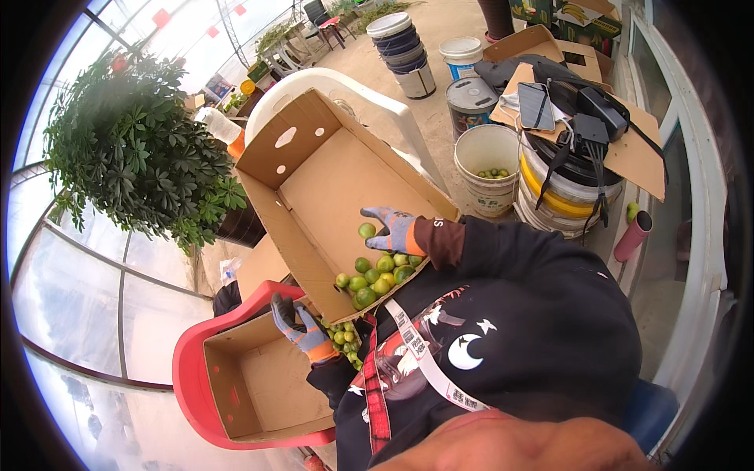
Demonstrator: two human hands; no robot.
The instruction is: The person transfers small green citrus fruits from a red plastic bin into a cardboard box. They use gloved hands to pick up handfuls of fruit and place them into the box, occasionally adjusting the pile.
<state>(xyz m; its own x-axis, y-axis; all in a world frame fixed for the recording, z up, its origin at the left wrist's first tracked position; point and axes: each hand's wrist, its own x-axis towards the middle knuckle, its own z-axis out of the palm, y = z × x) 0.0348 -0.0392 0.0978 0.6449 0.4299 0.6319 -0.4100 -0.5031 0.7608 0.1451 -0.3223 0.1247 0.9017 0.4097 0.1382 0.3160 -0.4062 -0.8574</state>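
Note:
A cardboard box [347,171] lies tilted before me, with several green and yellowish limes [383,277] gathered at its near end. Inside it my right hand [393,231], in a grey and orange glove, has its fingers spread around a single lime [366,230]. A gap shows between that lime and the upper fingers; whether it touches the thumb is unclear. My left hand [303,329], gloved alike, is open over a second cardboard box [283,382] in a red plastic chair. More small limes [344,338] are beside the left hand, partly hidden by the first box.
A white plastic chair [336,79] stands behind the first box. To the right are a white bucket [486,159] holding limes, other buckets, and a stack of buckets [556,200] bearing a phone [536,106], cables and cardboard. A leafy potted plant [141,141] stands left.

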